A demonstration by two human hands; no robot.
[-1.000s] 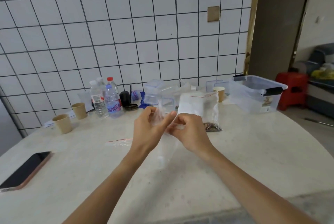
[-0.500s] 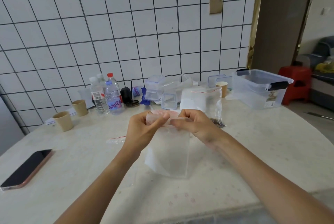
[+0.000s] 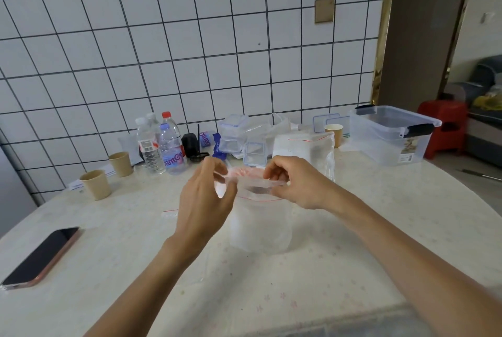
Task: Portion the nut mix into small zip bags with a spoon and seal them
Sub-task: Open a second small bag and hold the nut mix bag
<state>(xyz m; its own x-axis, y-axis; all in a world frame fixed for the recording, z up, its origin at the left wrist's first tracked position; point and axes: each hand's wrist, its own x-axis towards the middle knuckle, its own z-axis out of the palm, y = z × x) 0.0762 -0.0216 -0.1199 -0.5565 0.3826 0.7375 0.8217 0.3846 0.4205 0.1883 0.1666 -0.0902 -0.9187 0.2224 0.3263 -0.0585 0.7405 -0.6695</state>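
A small clear zip bag [image 3: 260, 225] with a red seal line hangs upright over the table, its mouth pulled apart. My left hand [image 3: 205, 198] pinches the left side of the mouth. My right hand [image 3: 296, 181] pinches the right side. The bag looks empty. Behind my right hand stands a larger clear zip bag [image 3: 307, 149] with a red line; my hand hides its lower part. Another flat zip bag [image 3: 169, 213] lies on the table left of my left hand. No spoon shows.
A phone [image 3: 40, 256] lies at the table's left edge. Two paper cups [image 3: 96, 183], water bottles [image 3: 171, 143], small clear boxes [image 3: 233, 135], a third cup [image 3: 334, 133] and a big clear lidded bin [image 3: 391, 135] line the back by the tiled wall.
The bag's mouth, pinched flat half a second ago, is now spread apart between my hands. My hands have moved a little away from each other.
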